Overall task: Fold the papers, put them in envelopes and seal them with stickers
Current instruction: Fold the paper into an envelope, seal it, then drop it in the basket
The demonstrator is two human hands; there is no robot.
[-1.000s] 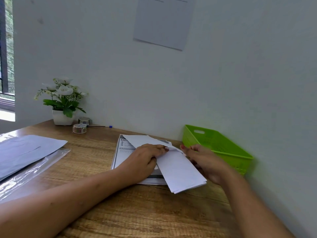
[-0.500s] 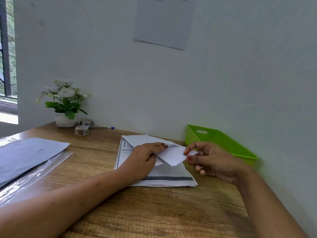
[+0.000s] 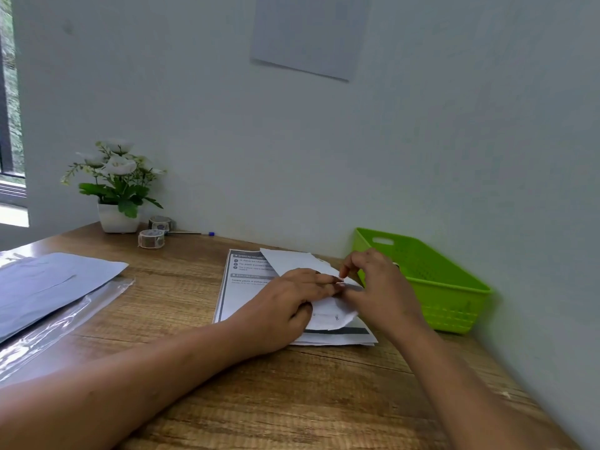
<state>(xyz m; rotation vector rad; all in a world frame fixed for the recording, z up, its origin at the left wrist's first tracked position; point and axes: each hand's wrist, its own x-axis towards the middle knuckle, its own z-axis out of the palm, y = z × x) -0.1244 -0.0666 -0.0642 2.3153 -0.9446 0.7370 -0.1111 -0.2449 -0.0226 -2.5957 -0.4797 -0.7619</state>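
Left hand [image 3: 292, 303] laid flat, palm down, on a white folded paper [image 3: 328, 315], fingers straight and close together, pressing it onto the stack below. Right hand [image 3: 381, 287] just beside, fingers curled, thumb and fingertips pinching the right edge of the same paper, almost touching the left fingertips. Not possible to tell whether a plain folded sheet or an envelope, only one white corner sticking out beyond the hands toward the wall. Underneath, a stack of white printed sheets with grey headings and a dark band [image 3: 242, 287], lying flat on the brown wooden table [image 3: 292, 401]. To the right of the right hand, close to the wall, a bright green plastic basket with slotted sides and a handle hole [image 3: 454, 293], partly hidden behind the knuckles. Far to the left on the table, a pale grey-blue flat sheet [image 3: 48, 280] on top of a clear glossy plastic sleeve [image 3: 48, 332]. At the back left, against the wall, a small white pot with green leaves and white flowers [image 3: 117, 203], and just beside it two small rolls of tape or stickers [image 3: 151, 238] — one in front, one behind — with a thin pen with blue cap [image 3: 191, 233] lying to their right. On the grey wall above the hands, a pale sheet of paper fixed flat [image 3: 308, 34].
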